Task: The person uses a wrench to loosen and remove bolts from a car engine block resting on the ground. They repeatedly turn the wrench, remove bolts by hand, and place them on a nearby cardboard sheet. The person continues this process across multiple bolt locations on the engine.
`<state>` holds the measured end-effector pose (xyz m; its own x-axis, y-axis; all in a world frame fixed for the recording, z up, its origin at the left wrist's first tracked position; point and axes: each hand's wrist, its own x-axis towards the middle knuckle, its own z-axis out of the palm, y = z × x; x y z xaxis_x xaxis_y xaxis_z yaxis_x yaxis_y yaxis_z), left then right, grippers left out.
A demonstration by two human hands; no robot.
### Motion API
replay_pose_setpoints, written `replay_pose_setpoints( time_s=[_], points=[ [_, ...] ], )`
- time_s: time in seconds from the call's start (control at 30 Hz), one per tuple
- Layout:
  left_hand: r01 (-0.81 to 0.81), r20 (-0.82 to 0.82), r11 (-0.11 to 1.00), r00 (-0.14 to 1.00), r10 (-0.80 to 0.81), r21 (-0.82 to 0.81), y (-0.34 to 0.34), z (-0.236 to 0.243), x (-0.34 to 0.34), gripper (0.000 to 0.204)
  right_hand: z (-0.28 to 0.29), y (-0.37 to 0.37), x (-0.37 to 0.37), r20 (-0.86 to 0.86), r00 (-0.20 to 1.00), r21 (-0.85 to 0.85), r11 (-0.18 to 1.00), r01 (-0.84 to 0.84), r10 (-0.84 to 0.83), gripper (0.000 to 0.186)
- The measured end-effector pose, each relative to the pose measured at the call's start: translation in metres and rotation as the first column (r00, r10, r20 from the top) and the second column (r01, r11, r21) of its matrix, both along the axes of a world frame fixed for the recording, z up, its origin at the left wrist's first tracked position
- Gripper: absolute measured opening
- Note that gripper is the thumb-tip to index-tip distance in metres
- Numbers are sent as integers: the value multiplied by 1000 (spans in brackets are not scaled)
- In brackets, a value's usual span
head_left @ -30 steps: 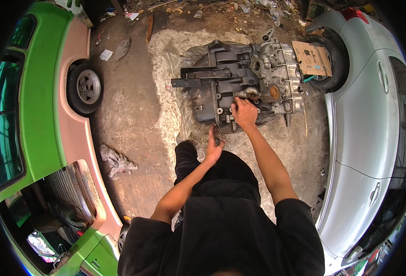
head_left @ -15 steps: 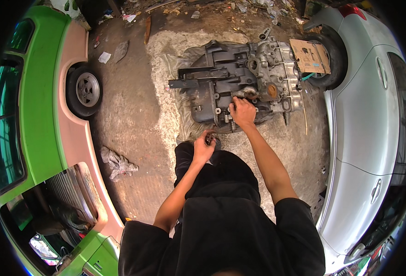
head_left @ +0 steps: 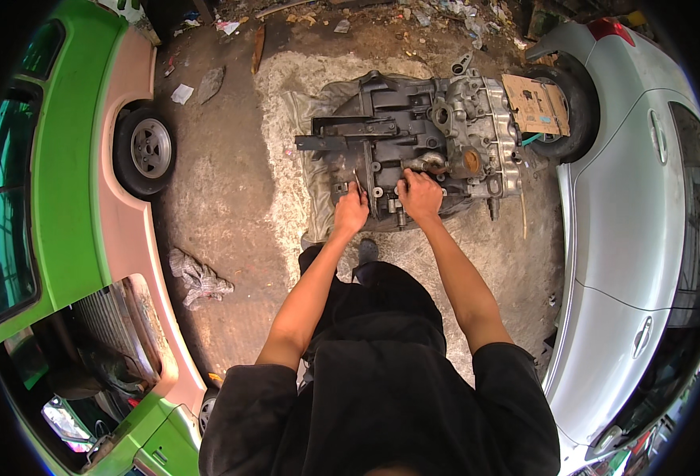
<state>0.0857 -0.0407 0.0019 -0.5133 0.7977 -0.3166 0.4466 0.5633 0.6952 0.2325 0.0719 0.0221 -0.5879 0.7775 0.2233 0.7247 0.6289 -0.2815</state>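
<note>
A large engine [head_left: 413,127], dark on its left and bare silvery metal on its right, lies on its side in front of me. My left hand [head_left: 351,213] is at its near left, fingers closed beside the edge of a dark cover. A thin, slender piece shows at those fingertips, too small to name. My right hand [head_left: 421,196] rests on the engine's near middle, fingers curled down below a round metal fitting [head_left: 427,164]. What the right fingers grip, if anything, is hidden under the hand. A dark metal bracket [head_left: 326,143] juts out on the engine's left.
Under the engine lies a crumpled greyish cloth [head_left: 316,202]. A green and pink vehicle [head_left: 88,174] stands at the left, a silver car [head_left: 623,222] at the right. Cardboard [head_left: 536,105] leans by the silver car's wheel. A dirty rag [head_left: 199,278] lies on the floor; litter [head_left: 445,24] is scattered behind.
My left hand has moved forward from near my knees up to the engine's near left edge. The right hand stays in place on the engine.
</note>
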Motion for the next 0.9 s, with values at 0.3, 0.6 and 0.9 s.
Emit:
replay_pose_setpoints(
  time_s=[0.3, 0.6, 0.9],
  points=[
    [-82, -32, 975, 995, 90, 207, -14, 27, -27, 18, -2, 0, 0, -8, 1000, -1, 1000, -9, 9, 28],
    [-603, 590, 743, 724, 357, 290, -60, 3, -10, 14, -1, 1, 0, -37, 999, 17, 1000, -22, 23, 27],
    [-451, 384, 864, 856, 348, 223, -76, 12, 7, 17, -1, 1, 0, -37, 999, 67, 997, -25, 28, 25]
  ],
)
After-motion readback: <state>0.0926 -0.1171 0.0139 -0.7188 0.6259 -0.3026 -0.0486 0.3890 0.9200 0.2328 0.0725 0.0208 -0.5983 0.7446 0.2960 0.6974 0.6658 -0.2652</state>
